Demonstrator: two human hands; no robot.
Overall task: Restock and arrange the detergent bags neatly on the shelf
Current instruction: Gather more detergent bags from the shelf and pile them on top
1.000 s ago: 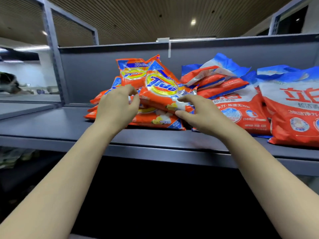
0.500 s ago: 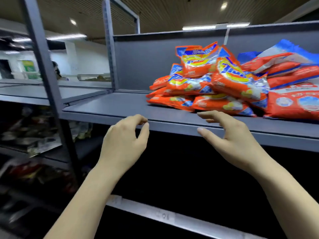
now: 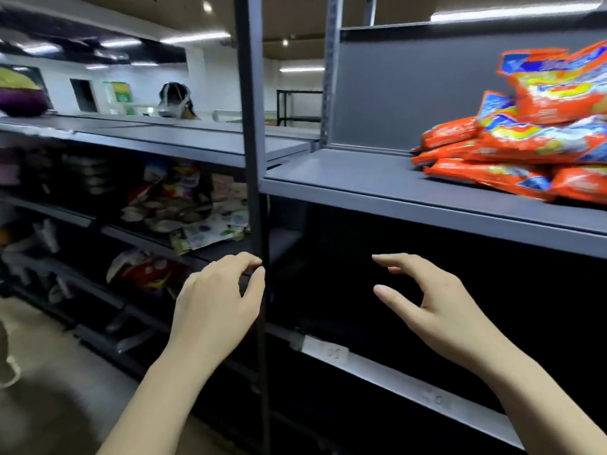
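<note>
Your left hand [image 3: 215, 303] and right hand [image 3: 437, 307] hover below shelf [image 3: 377, 188], fingers loosely curled, spread, holding nothing. Orange detergent bags [image 3: 525, 146] piled far right.

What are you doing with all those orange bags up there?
A person is stocking shelves. Both hands, the left hand and the right hand, are empty, with nothing in their grip, held below the grey metal shelf. A heap of shiny orange detergent bags lies on that shelf at the right, piled loosely rather than lined up.
</note>
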